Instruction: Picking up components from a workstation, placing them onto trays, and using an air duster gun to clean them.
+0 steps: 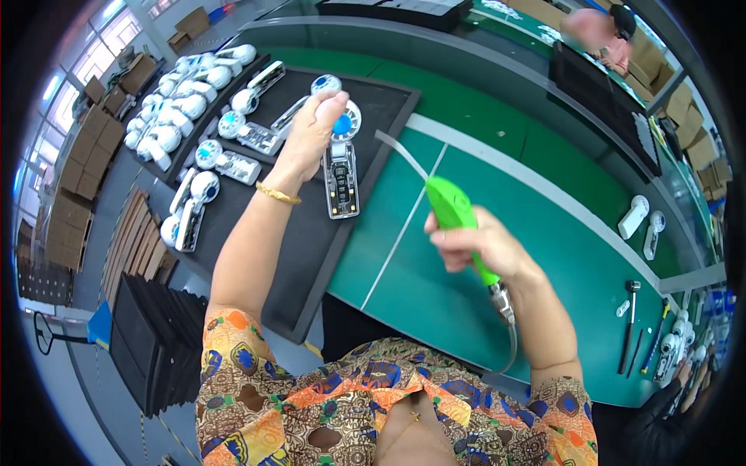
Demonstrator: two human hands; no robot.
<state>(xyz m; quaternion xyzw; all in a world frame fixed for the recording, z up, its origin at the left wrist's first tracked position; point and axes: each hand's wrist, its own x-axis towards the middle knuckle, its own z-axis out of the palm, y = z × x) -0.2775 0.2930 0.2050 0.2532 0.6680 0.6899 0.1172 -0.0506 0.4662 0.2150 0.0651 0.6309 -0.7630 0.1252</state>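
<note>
From the head camera, my only view, here's the right hand (483, 247), fingers wrapped firmly round a green air gun (452, 208), its curved metal nozzle (402, 154) aimed up and leftward. And there's the opened white unit (342, 182), lying on the black tray (311, 256) with its circuitry facing up, left hand (311, 132) right beside its round head. Are those left fingers gripping it? I can't tell; the tips are hidden. If that hold is loose, I'd judge a blast could skid the unit or scatter loose bits. The nozzle tip sits near, not touching; a careless swing could scratch the casing or catch the bare board. Watch the hose (513, 351) by the right forearm: a snag would jerk my aim. Neighbouring units (249, 138) crowd close, easily knocked by the left wrist.
</note>
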